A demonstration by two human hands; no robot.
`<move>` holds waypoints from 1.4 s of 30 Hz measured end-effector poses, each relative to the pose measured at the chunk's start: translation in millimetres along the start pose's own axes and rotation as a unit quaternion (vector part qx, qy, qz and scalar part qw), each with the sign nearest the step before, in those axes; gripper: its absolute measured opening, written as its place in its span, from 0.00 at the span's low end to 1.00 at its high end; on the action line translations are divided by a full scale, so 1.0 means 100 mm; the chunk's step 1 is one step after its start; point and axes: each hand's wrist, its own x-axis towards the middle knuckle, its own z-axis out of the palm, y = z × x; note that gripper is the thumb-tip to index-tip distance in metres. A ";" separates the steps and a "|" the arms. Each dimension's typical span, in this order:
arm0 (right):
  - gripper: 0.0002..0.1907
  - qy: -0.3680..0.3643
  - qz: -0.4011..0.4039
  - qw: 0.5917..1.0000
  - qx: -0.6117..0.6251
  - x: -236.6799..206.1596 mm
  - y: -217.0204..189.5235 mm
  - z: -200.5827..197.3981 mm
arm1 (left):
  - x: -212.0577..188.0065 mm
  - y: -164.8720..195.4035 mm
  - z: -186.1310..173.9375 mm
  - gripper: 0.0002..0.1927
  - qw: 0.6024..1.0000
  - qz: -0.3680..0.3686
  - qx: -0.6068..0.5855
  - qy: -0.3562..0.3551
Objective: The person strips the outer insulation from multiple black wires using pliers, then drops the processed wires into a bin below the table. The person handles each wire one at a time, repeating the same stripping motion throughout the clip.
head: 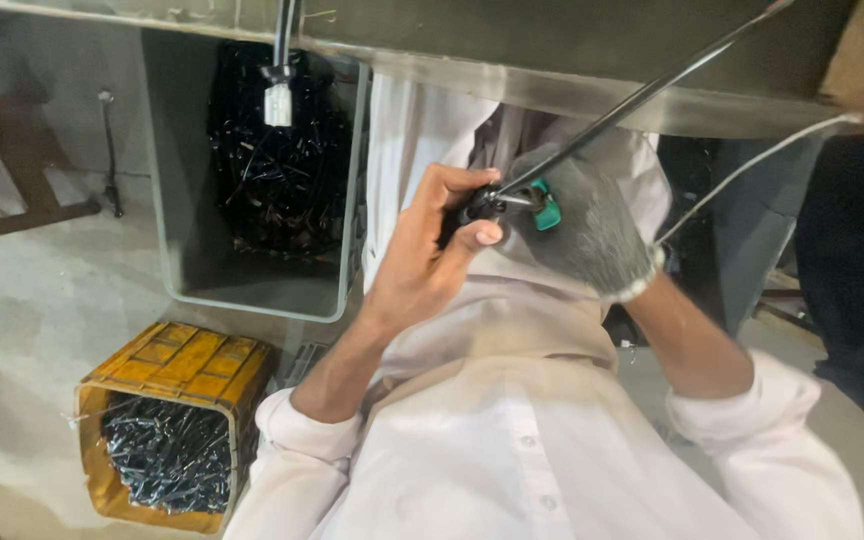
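My bare left hand (430,245) pinches a small black fitting (479,205) at the end of a thin black cable (642,98) that runs up to the right. My right hand (584,222), in a grey knit glove, grips the cable's end where a teal-green piece (546,205) shows. Both hands meet in front of my white shirt, just under the edge of a metal workbench (592,85).
A grey plastic crate (187,230) full of black cable parts stands at the left under the bench. A yellow crate (187,362) lying on its side holds more black parts. A white wire (752,165) hangs at the right. Concrete floor (42,300) lies at the left.
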 end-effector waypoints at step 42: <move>0.21 0.019 -0.028 0.994 -0.102 0.05 -0.12 -0.15 | -0.01 -0.05 0.10 0.23 0.997 0.057 0.031 0.048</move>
